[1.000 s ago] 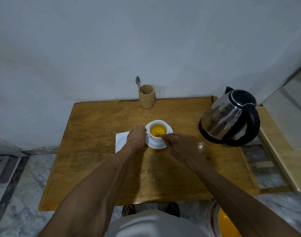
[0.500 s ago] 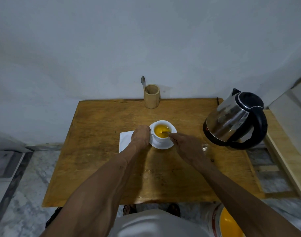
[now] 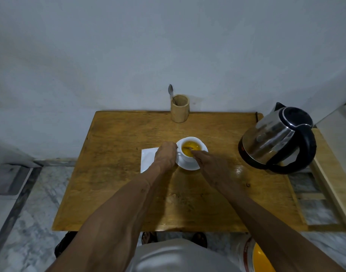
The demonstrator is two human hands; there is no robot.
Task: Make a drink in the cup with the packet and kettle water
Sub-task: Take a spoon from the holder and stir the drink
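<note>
Under both forearms: wooden table (image 3: 117, 193), the largest item, bearing everything else at a reach that suits seated or standing work.

Kettle (image 3: 276, 138), steel body with black handle and lid: well to the right of the right-hand fingers, at the table's right edge, lid shut. Judged set aside because pouring is done, and clear of the stirring elbow.

Bamboo holder (image 3: 179, 108) with one spare spoon (image 3: 170, 91) upright in it: beyond the fingers, against the wall, out of the working zone.

White packet (image 3: 147, 159): flat on the table, partly under the left hand, near the cup. Judged emptied and dropped where it was torn.

Saucer (image 3: 188, 165): beneath the cup, between the two hands, placed to catch drips.

Cup (image 3: 190, 151): white, on the saucer, holding orange-yellow liquid.

Left hand (image 3: 165, 158): fingers curled against the cup's left side at the handle, bracing it so that stirring does not slide it.

Right hand (image 3: 207, 163): fingertips (image 3: 194, 153) pinched at the cup's near rim on a thin stirrer (image 3: 188, 148) dipped in the liquid; too small to tell its kind.

Stage, judged: mixing, close to finished.
</note>
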